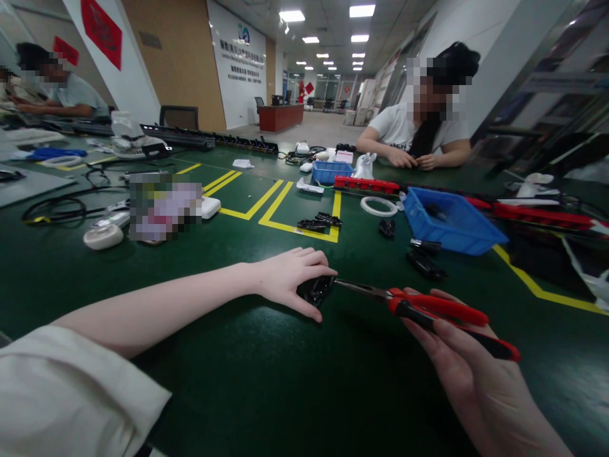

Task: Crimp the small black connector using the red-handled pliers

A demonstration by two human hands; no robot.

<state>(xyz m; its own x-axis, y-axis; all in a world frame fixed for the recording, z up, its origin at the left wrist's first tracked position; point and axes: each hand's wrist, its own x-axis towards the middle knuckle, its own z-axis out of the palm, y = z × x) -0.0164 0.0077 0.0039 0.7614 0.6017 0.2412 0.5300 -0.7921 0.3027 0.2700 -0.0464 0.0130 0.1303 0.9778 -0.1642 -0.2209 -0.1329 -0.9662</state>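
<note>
My left hand [295, 278] rests low on the green table, thumb and fingers around a small black plastic part [320, 291]. Some of that part is hidden beneath the fingers. In my right hand [471, 355] is a pair of needle-nose pliers [440, 312] with red and black handles. Their narrow metal jaws point left, and the tips are right beside the black part; whether they touch it I cannot tell.
Beyond my hands lie several black parts [320, 221] inside yellow tape lines. To the right are more black parts [427, 263] and a blue bin [457, 222]. A white ring [379, 205], red strips [366, 185] and a smaller blue basket [332, 171] sit farther back. A co-worker [440, 114] sits opposite.
</note>
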